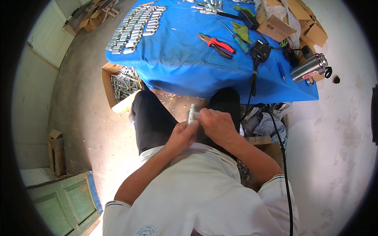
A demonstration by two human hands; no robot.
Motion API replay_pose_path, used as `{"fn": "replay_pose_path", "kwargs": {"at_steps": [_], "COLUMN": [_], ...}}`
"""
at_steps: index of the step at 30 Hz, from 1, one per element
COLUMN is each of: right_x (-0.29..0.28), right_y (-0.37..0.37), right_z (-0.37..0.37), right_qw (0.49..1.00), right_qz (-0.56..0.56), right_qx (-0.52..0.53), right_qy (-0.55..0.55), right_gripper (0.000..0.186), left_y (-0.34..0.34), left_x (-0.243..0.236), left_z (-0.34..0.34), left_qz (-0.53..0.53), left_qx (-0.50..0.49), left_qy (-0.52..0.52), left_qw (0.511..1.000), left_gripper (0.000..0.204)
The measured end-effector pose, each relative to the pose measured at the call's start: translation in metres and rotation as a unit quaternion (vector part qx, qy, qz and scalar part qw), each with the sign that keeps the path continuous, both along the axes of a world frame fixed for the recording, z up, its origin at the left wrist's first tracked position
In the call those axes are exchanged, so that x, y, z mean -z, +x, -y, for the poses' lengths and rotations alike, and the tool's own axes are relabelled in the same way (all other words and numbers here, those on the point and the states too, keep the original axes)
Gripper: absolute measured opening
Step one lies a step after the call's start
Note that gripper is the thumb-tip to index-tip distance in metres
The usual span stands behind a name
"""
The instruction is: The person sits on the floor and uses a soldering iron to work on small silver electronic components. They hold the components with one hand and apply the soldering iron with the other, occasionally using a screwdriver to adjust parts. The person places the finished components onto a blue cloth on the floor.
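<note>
Above my lap, my left hand (183, 135) is closed around the lower end of a small slim silvery-white metal part (191, 111), which stands nearly upright. From the other side my right hand (217, 125) comes up against this part, fingers curled and pinched at its edge. What sits between the right fingertips is partly hidden and pale. On the blue-covered table (177, 67) ahead lie rows of similar small silvery metal parts (136, 27) at the far left. Pliers (217, 45) with red and black handles rest in the middle of the table.
A cardboard box (107, 84) full of metal pieces stands below the table's left corner. A screwdriver (238, 41), a black adapter (260, 51) with cables and a steel flask (309, 67) occupy the table's right side. A black cable (284, 157) runs past my right arm.
</note>
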State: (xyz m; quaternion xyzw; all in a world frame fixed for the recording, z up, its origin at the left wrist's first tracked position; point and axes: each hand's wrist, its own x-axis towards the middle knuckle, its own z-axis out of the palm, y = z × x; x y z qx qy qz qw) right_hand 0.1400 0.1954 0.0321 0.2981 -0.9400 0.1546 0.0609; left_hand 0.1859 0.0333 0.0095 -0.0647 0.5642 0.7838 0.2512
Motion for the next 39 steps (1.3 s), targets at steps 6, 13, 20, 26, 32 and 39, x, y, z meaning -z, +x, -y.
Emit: {"fn": "replay_pose_path", "kwargs": {"at_steps": [6, 13, 20, 26, 32, 39], "right_x": [-0.019, -0.021, -0.017, -0.039, -0.032, -0.022], "right_y": [-0.008, 0.012, 0.018, -0.010, 0.000, 0.025], "right_z": [-0.029, -0.033, -0.019, -0.028, -0.027, 0.000], "right_qw": [0.990, 0.955, 0.921, 0.780, 0.611, 0.561], "right_qz": [0.039, 0.188, 0.230, 0.523, 0.669, 0.595], "right_qx": [-0.137, -0.135, -0.092, -0.115, -0.088, 0.065], "right_qy": [0.006, -0.185, -0.301, -0.325, -0.415, -0.572], "right_gripper": [0.023, 0.020, 0.031, 0.040, 0.041, 0.035], "left_y": [0.014, 0.020, 0.011, 0.011, 0.010, 0.000], "left_x": [-0.008, -0.031, -0.053, -0.045, -0.045, -0.047], "left_z": [0.020, 0.036, 0.033, 0.032, 0.034, 0.010], "left_qz": [0.016, 0.040, 0.012, 0.036, 0.025, 0.004], "left_qx": [0.092, 0.172, 0.147, 0.142, 0.139, 0.025], "left_qy": [0.025, 0.054, 0.080, 0.142, 0.131, 0.056], "left_qw": [0.995, 0.983, 0.986, 0.979, 0.981, 0.998], "left_gripper": [0.040, 0.048, 0.053, 0.051, 0.049, 0.046]}}
